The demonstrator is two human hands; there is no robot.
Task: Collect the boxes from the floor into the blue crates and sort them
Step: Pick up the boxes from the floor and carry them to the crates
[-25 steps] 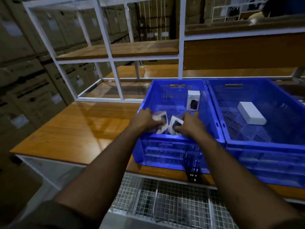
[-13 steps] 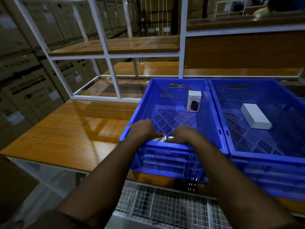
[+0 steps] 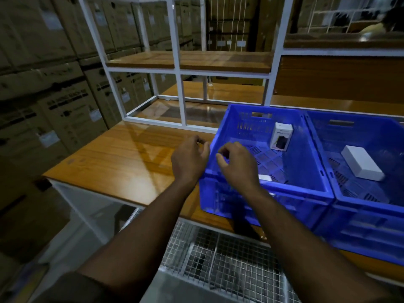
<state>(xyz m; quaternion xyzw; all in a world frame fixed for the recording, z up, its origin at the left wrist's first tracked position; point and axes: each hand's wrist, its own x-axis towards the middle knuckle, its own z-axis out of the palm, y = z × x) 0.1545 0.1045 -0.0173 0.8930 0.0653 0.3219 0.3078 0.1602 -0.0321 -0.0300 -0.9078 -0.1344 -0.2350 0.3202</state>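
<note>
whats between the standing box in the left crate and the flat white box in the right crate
In the head view, the two crates' adjoining blue walls separate the standing box from the flat white box; otherwise only bare crate floor.

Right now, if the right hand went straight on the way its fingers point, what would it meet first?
Probably the left hand. The right hand hovers over the left crate's near-left corner, its curled fingers pointing left toward the other hand, with only a small gap showing between them. Depth is unclear, so it might pass behind.
</note>
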